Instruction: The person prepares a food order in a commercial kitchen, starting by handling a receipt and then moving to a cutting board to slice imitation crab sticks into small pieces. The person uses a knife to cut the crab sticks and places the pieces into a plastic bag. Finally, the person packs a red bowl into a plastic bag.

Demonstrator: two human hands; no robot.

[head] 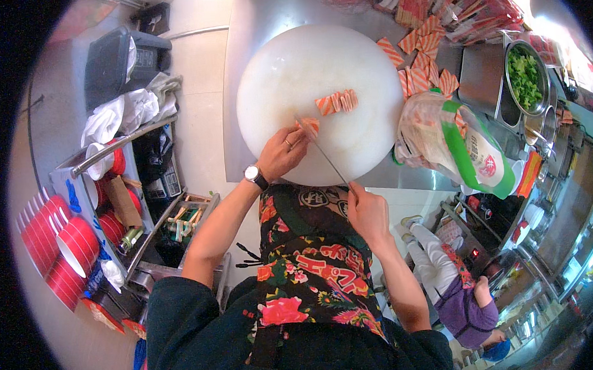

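Observation:
On the round white cutting board (pixel 316 70), my left hand (pixel 286 153) presses its fingertips against an orange-and-white striped surimi-like piece (pixel 312 126). My right hand (pixel 368 211) grips a long knife (pixel 331 162) by its handle at the board's near edge. The blade runs up and left to the piece, close by my left fingertips; whether it has cut in cannot be told. Just beyond lies a short row of striped slices (pixel 337 103), some leaning on each other. More striped pieces (pixel 420 65) are heaped on the metal worktop right of the board.
An opened plastic bag with green edging (pixel 453 141) lies at the board's right. Behind it stand a steel container of chopped greens (pixel 524 78) and bundled wooden sticks (pixel 477 8). A cart with red bowls (pixel 111 193) is at left. Another person (pixel 455 292) stands lower right.

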